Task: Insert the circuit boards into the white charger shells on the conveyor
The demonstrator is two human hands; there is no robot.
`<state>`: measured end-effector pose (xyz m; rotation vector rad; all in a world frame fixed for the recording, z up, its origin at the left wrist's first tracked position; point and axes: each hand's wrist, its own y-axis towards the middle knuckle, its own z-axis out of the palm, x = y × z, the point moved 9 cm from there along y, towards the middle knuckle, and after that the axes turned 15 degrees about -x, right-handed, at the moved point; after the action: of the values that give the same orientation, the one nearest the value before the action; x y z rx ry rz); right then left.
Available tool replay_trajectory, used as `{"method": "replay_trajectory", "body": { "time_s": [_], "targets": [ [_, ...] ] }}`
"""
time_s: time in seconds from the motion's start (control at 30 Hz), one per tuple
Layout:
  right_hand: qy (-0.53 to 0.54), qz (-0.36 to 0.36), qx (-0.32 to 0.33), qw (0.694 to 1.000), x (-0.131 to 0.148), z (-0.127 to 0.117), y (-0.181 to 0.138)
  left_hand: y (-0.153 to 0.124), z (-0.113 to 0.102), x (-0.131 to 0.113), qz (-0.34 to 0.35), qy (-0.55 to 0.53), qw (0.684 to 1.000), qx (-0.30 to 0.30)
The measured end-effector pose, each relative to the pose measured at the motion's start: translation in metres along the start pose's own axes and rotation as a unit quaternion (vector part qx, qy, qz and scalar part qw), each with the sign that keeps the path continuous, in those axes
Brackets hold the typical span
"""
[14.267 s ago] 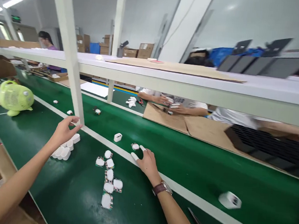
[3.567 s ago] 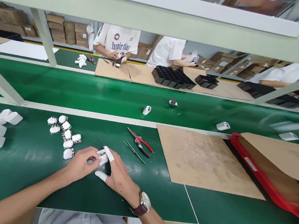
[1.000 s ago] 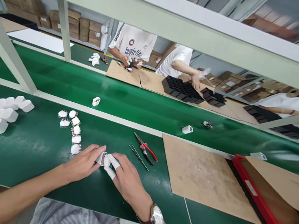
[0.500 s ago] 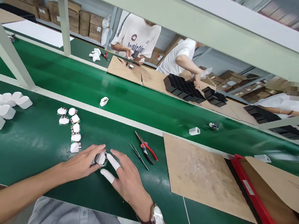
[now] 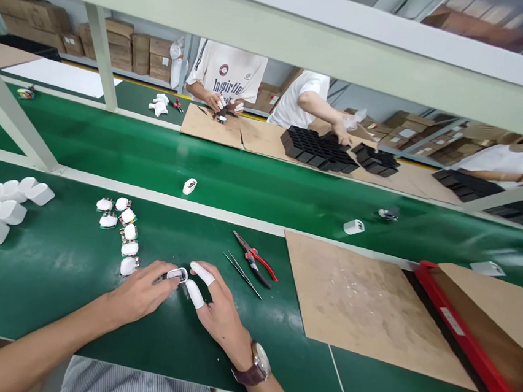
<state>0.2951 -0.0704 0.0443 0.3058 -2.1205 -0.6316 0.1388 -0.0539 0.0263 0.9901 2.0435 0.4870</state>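
Note:
My left hand (image 5: 141, 292) rests on the green bench and pinches a small white charger part (image 5: 177, 274) at its fingertips. My right hand (image 5: 214, 305), with white finger cots and a wristwatch, lies just right of the part, its index and thumb touching or almost touching it. A column of white charger inserts with circuit boards (image 5: 125, 232) lies to the left of my hands. A cluster of empty white shells (image 5: 3, 211) sits at the far left.
Red-handled pliers (image 5: 255, 263) and tweezers (image 5: 241, 273) lie right of my hands. A brown cardboard sheet (image 5: 371, 305) and a red tray (image 5: 473, 346) lie further right. White chargers (image 5: 189, 186) (image 5: 353, 226) sit on the conveyor belt. People work opposite at black trays (image 5: 316, 152).
My right fingers have drawn back in toward the part after spreading half a second ago. The chargers on the belt have drifted right. The camera has shifted slightly.

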Motion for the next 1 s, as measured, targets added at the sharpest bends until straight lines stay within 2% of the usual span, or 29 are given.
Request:
{"method": "replay_trajectory", "body": {
  "time_s": [0.07, 0.13, 0.2, 0.23, 0.27, 0.33, 0.37, 0.4, 0.43, 0.47, 0.53, 0.6, 0.63, 0.67, 0.7, 0.73, 0.8, 0.83, 0.93, 1.0],
  "targets": [
    [0.003, 0.009, -0.017, 1.0, -0.004, -0.006, -0.003, 0.004, -0.002, 0.0, -0.003, 0.005, 1.0, -0.013],
    [-0.006, 0.02, -0.015, 1.0, -0.009, -0.008, -0.008, 0.008, 0.0, 0.004, -0.04, -0.022, 0.999, -0.007],
    [-0.027, 0.025, 0.015, 0.999, -0.012, -0.003, -0.013, 0.011, 0.003, 0.015, -0.141, -0.101, 0.985, -0.01],
    [-0.036, 0.022, 0.031, 0.999, -0.011, 0.001, -0.015, 0.011, 0.005, 0.023, -0.221, -0.165, 0.961, -0.018],
    [-0.04, 0.016, 0.04, 0.998, -0.008, 0.004, -0.016, 0.008, 0.01, 0.032, -0.314, -0.24, 0.918, -0.027],
    [-0.029, 0.0, 0.028, 0.999, 0.0, 0.007, -0.014, -0.003, 0.023, 0.041, -0.481, -0.388, 0.785, -0.045],
    [-0.018, -0.008, 0.014, 1.0, 0.005, 0.006, -0.011, -0.008, 0.029, 0.041, -0.537, -0.444, 0.716, -0.05],
    [-0.009, -0.013, -0.001, 1.0, 0.01, 0.005, -0.008, -0.011, 0.034, 0.038, -0.573, -0.482, 0.66, -0.057],
    [-0.004, -0.018, -0.013, 1.0, 0.015, 0.004, -0.005, -0.014, 0.037, 0.036, -0.595, -0.504, 0.622, -0.065],
    [-0.004, -0.022, -0.023, 0.999, 0.018, 0.003, -0.002, -0.017, 0.038, 0.034, -0.608, -0.515, 0.6, -0.072],
    [-0.011, -0.028, -0.032, 0.999, 0.024, 0.002, 0.004, -0.023, 0.04, 0.031, -0.619, -0.523, 0.58, -0.081],
    [-0.016, -0.034, -0.03, 0.999, 0.025, 0.001, 0.007, -0.025, 0.039, 0.031, -0.618, -0.523, 0.583, -0.075],
    [-0.019, -0.035, -0.024, 0.999, 0.025, 0.002, 0.007, -0.022, 0.038, 0.034, -0.612, -0.517, 0.595, -0.065],
    [-0.026, -0.034, -0.016, 0.999, 0.023, 0.003, 0.007, -0.017, 0.033, 0.041, -0.599, -0.503, 0.621, -0.053],
    [-0.036, -0.032, -0.006, 0.999, 0.021, 0.005, 0.007, -0.006, 0.024, 0.053, -0.577, -0.471, 0.666, -0.046],
    [-0.049, -0.028, 0.004, 0.998, 0.017, 0.007, 0.006, 0.009, 0.009, 0.071, -0.54, -0.409, 0.734, -0.048],
    [-0.078, -0.023, 0.023, 0.996, 0.012, 0.011, 0.004, 0.051, -0.039, 0.116, -0.432, -0.212, 0.873, -0.084],
    [-0.087, -0.025, 0.033, 0.995, 0.01, 0.013, 0.002, 0.075, -0.069, 0.138, -0.364, -0.068, 0.922, -0.116],
    [-0.088, -0.056, 0.061, 0.993, 0.015, 0.025, 0.001, 0.119, -0.135, 0.21, -0.334, 0.07, 0.922, -0.184],
    [-0.079, -0.09, 0.079, 0.99, 0.024, 0.04, 0.003, 0.133, -0.161, 0.245, -0.334, 0.115, 0.914, -0.199]
  ]
}}
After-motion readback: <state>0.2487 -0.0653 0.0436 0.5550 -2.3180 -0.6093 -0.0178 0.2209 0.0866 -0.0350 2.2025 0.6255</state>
